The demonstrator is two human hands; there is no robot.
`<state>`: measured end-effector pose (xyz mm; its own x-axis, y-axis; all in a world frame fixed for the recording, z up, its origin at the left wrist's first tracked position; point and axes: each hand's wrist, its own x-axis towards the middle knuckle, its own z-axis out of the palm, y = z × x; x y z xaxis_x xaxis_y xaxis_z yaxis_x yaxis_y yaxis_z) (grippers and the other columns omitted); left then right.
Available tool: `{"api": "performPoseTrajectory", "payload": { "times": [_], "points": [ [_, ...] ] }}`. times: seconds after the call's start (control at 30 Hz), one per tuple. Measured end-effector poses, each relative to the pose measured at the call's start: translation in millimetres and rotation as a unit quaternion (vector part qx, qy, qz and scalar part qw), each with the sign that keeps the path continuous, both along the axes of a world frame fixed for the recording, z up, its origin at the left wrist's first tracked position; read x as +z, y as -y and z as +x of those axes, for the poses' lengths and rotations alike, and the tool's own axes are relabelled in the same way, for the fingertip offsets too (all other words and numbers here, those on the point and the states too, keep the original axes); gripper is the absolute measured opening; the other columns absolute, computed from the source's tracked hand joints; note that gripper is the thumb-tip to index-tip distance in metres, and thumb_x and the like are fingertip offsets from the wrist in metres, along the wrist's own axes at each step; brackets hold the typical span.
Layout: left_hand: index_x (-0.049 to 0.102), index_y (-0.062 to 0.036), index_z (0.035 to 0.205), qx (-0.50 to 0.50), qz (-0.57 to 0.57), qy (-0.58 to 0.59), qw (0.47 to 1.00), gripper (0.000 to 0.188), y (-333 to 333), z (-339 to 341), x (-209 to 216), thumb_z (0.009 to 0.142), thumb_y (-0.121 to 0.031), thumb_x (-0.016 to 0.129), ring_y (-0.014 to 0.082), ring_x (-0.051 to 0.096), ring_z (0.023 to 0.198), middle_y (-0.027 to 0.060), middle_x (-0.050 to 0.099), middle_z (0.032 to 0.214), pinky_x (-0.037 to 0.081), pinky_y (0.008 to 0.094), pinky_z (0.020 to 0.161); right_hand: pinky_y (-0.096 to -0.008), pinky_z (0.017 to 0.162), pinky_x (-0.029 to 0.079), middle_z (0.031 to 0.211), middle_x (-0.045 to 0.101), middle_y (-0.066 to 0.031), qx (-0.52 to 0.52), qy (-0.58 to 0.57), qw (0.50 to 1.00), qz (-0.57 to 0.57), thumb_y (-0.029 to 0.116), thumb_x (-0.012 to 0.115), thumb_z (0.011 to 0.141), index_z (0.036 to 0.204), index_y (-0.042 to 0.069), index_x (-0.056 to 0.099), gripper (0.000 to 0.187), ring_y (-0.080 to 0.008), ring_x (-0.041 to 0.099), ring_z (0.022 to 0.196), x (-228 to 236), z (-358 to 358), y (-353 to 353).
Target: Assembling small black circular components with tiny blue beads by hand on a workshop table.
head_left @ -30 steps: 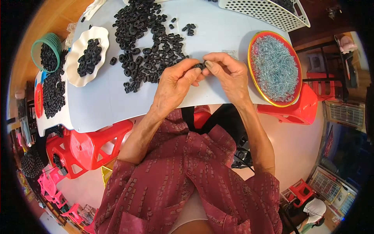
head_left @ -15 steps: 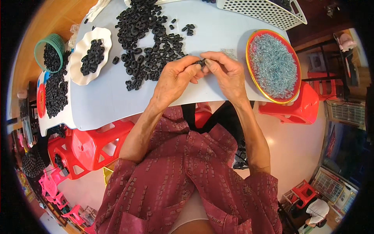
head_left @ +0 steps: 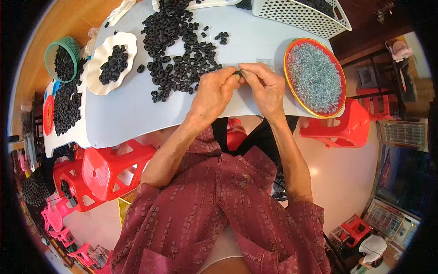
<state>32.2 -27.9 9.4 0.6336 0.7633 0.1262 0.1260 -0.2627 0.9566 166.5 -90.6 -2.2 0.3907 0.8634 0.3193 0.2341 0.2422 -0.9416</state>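
Note:
My left hand (head_left: 211, 95) and my right hand (head_left: 266, 90) meet fingertip to fingertip above the table's near edge. Between them they pinch a small black plastic cord lock (head_left: 237, 72), mostly covered by fingers and thumbs. Just left of my hands, a heap of similar black cord-lock pieces (head_left: 166, 32) spreads across the pale table (head_left: 123, 118). To the right, a red tray with a gold rim (head_left: 289, 82) holds a mound of tiny silvery springs (head_left: 315, 76). A scalloped white plate (head_left: 96, 85) at the left carries more black pieces.
At the far left, a green basket (head_left: 47, 61) lies tipped, with black pieces in and below it. A white perforated basket (head_left: 292, 19) stands at the back right. Red stools (head_left: 102, 171) flank me below the table. A person (head_left: 372, 249) shows at the lower right.
My fingers have shifted slightly around the cord lock, which is more covered now. Both hands remain together, and the whole view has moved a little.

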Motion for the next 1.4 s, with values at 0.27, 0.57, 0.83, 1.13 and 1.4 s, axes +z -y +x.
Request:
{"api": "performPoseTrajectory", "payload": {
  "times": [0.27, 0.57, 0.83, 1.13, 1.4],
  "points": [
    [0.065, 0.0041, 0.099, -0.043, -0.115, 0.014, 0.992, 0.022, -8.0, 3.3, -3.5, 0.091, -0.011, 0.051, 0.0117, 0.058, 0.066, 0.0066, 0.065, 0.078, 0.049, 0.0243, 0.060, -0.0234, 0.064, 0.049, 0.086, 0.065, -0.0080, -0.033, 0.098, 0.995, 0.016, -0.001, 0.059, 0.085, 0.099, -0.001, 0.066, 0.016, -0.0119, 0.061, 0.072, 2.5, 0.2, 1.5],
    [0.066, 0.0040, 0.093, -0.025, -0.327, 0.140, 0.934, 0.023, -15.7, -4.0, -4.7, 0.089, -0.015, 0.053, 0.0124, 0.058, 0.070, 0.0077, 0.065, 0.078, 0.049, 0.0253, 0.065, -0.0253, 0.069, 0.048, 0.091, 0.061, -0.0073, 0.010, 0.113, 0.994, -0.007, -0.001, 0.064, 0.079, 0.112, 0.000, 0.060, 0.033, -0.0123, 0.059, 0.077, 8.7, -2.8, 0.9],
    [0.066, 0.0036, 0.091, -0.076, -0.332, 0.117, 0.933, 0.024, -27.0, -7.5, -7.7, 0.090, -0.017, 0.053, 0.0120, 0.059, 0.071, 0.0069, 0.064, 0.079, 0.050, 0.0253, 0.065, -0.0284, 0.062, 0.051, 0.085, 0.060, -0.0105, -0.021, 0.194, 0.981, -0.016, 0.002, 0.070, 0.073, 0.110, -0.002, 0.058, 0.039, -0.0171, 0.062, 0.068, 5.4, -9.6, -2.4],
    [0.064, 0.0046, 0.089, -0.096, -0.314, 0.090, 0.940, 0.027, -31.4, -8.0, -0.5, 0.091, -0.019, 0.051, 0.0104, 0.057, 0.073, 0.0044, 0.061, 0.080, 0.051, 0.0259, 0.067, -0.0316, 0.061, 0.052, 0.088, 0.059, -0.0143, -0.049, 0.227, 0.973, -0.015, -0.001, 0.069, 0.074, 0.108, -0.005, 0.058, 0.035, -0.0218, 0.064, 0.069, 7.7, -18.4, -0.9],
    [0.064, 0.0054, 0.095, -0.063, -0.320, 0.116, 0.938, 0.029, -25.6, -6.2, -7.7, 0.091, -0.020, 0.050, 0.0102, 0.057, 0.074, 0.0043, 0.062, 0.080, 0.050, 0.0253, 0.068, -0.0308, 0.060, 0.052, 0.089, 0.060, -0.0128, -0.052, 0.238, 0.970, -0.021, -0.001, 0.070, 0.073, 0.110, -0.003, 0.058, 0.039, -0.0207, 0.063, 0.070, 8.2, -18.5, 0.2]
  ]
}}
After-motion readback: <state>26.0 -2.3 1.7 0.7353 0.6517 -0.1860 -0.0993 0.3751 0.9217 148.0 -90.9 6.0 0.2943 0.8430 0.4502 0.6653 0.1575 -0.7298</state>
